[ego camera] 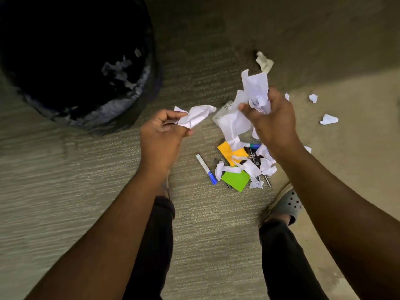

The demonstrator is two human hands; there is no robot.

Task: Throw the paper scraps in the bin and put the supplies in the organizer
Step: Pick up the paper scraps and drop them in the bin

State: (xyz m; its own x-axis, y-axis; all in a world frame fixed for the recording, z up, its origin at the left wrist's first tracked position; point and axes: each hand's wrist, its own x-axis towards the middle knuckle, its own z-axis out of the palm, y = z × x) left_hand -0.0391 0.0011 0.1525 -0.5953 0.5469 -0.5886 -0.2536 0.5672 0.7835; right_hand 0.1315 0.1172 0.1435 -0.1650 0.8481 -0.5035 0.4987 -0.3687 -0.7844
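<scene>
both forearms filled the foreground of the head view, reaching down and forward over dark trouser legs and a grey perforated clog planted on the carpet. the left hand was held palm inward, fingers pinched on a crumpled white scrap that stuck out toward the right. the right hand was raised a little higher, fingers clenched round a bigger bunch of white paper that rose above the knuckles.

the bin, lined with a dark bag, stood to the upper left, well apart from both hands, with pale scraps already showing inside. below the hands lay the pile: a clear container that looked like the organizer, an orange sticky pad, a green sticky pad, a blue-capped marker, binder clips and more torn paper. loose scraps lay scattered to the right, and another beyond the pile.

to do this step well, i'd judge both handfuls should be squeezed tight, carried fully over the bin mouth and only then let go, since light scraps drift. checking that no clip or pen was caught in the right bunch would have been wise.
</scene>
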